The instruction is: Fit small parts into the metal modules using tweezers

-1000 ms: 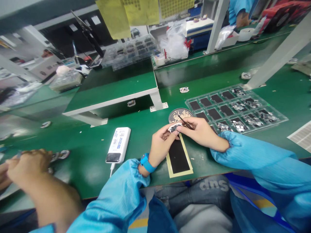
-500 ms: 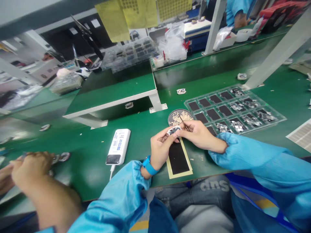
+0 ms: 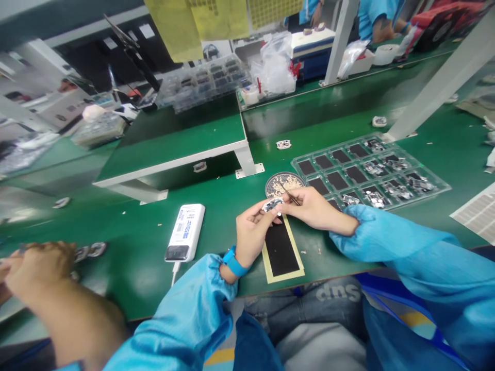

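Observation:
Between the fingers and thumb of my left hand is a small white-rimmed electronic part with a dark middle. My right hand is closed around dark tweezers, whose tips point up and left. The right fingertips also touch the part's near edge. Just beyond the hands lies a round grey dish with many tiny beige pieces. Below them, a black sheet with a pale yellow border rests at the bench edge. What the tweezer tips touch, if anything, I cannot make out.
A clear compartment tray with black pads and metal parts lies to the right. A white power bank with a cable is at left. A green raised shelf stands behind. Another person's hands work at far left.
The whole view has shifted slightly. The tweezers have tilted a little, and the part has turned slightly in my left fingers. Both hands keep their grips.

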The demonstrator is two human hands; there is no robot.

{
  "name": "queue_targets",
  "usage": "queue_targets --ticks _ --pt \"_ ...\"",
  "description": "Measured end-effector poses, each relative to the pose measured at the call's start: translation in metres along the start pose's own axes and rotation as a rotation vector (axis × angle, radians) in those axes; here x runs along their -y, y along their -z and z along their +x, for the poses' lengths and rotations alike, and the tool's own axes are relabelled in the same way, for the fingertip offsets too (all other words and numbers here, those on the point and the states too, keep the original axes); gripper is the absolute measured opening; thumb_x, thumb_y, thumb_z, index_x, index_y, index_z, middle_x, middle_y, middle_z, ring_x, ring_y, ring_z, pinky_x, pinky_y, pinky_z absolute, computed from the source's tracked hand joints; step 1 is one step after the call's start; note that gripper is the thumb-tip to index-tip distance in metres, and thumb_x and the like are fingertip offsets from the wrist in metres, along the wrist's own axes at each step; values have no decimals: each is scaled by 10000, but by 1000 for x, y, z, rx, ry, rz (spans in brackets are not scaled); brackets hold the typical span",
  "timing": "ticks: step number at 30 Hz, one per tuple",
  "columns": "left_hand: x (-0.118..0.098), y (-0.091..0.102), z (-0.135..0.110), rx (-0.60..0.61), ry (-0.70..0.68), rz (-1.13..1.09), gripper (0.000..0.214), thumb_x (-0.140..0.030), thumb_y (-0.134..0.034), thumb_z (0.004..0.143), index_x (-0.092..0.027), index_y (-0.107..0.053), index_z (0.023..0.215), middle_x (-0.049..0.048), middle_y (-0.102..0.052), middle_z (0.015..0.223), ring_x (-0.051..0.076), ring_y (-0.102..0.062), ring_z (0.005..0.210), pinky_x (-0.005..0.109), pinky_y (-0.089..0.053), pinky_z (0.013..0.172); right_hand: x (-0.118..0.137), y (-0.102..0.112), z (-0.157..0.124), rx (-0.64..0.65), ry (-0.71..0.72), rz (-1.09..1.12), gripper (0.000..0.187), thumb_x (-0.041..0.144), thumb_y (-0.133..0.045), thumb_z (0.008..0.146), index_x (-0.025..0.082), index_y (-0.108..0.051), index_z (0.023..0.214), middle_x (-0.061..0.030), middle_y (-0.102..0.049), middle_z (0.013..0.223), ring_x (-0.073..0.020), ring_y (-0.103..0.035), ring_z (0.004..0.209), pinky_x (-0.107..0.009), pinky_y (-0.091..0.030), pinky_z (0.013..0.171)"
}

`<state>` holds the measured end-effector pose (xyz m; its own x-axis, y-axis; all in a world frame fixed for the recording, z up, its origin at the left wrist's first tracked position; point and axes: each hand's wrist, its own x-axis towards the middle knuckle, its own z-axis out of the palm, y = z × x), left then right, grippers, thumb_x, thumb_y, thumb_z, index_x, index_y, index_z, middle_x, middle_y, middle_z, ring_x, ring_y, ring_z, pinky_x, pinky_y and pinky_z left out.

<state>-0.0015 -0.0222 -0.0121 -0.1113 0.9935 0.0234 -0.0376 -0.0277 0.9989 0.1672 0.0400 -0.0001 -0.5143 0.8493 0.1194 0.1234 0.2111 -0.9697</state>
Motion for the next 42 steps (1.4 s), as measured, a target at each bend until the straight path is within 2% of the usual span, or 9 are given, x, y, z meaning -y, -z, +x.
queue_targets --ticks 2,5,9,12,16,21,32,35,42 --pt "1 1 1 7 -86 116 326 -350 -746 851 -177 -763 1127 81 -751 963 167 -664 733 292 -527 674 3 12 -1 19 140 -226 303 458 -728 842 157 -725 877 -32 -675 784 -172 -597 728 -299 -475 661" --pt "0 3 1 3 -250 364 272 -311 -709 879 -213 -774 1125 66 -725 976 151 -596 731 274 -480 654 10 27 -3 -104 324 -423 370 431 -793 798 181 -736 1064 -88 -709 1003 -235 -647 918 -359 -515 814" --pt "0 4 1 31 -335 511 268 -249 -664 900 -228 -764 1148 26 -650 829 125 -504 666 250 -422 622 12 31 -3 -101 427 -404 159 331 -664 923 200 -734 981 -63 -690 878 -202 -644 831 -341 -527 756" --pt "2 4 2 44 -349 541 274 -214 -651 897 -226 -763 1146 11 -606 788 122 -490 670 242 -407 623 4 29 -2 -24 492 -388 144 317 -664 926 204 -729 990 -69 -699 919 -207 -653 864 -352 -539 794" --pt "3 4 2 40 -349 554 273 -191 -642 884 -215 -761 1128 6 -590 779 123 -491 669 241 -404 616 -6 27 -3 47 539 -420 132 309 -643 944 224 -733 990 -55 -689 905 -199 -658 862 -347 -542 787" --pt "5 4 2 44 -349 551 273 -191 -643 874 -209 -757 1122 11 -601 775 144 -526 708 257 -423 658 -11 26 -4 33 569 -509 145 295 -646 943 220 -716 1045 -59 -682 924 -196 -652 865 -336 -539 767" --pt "4 6 0 77 -326 582 246 -179 -621 883 -212 -745 1092 39 -659 867 182 -584 819 305 -460 756 -6 28 -10 146 578 -800 247 207 -498 985 233 -669 1162 -76 -662 1047 -199 -646 912 -294 -520 710" --pt "1 6 1 83 -324 590 206 -207 -616 906 -212 -748 1065 32 -638 834 172 -572 786 300 -452 734 -9 31 -7 132 604 -747 219 189 -515 965 243 -659 1121 -65 -675 1057 -195 -654 922 -283 -513 696" --pt "-1 5 3 37 -393 632 164 -237 -629 899 -208 -743 1013 21 -601 780 171 -551 758 306 -444 729 -18 30 5 115 594 -414 137 181 -576 936 234 -659 1033 -62 -670 995 -206 -642 922 -350 -533 810"
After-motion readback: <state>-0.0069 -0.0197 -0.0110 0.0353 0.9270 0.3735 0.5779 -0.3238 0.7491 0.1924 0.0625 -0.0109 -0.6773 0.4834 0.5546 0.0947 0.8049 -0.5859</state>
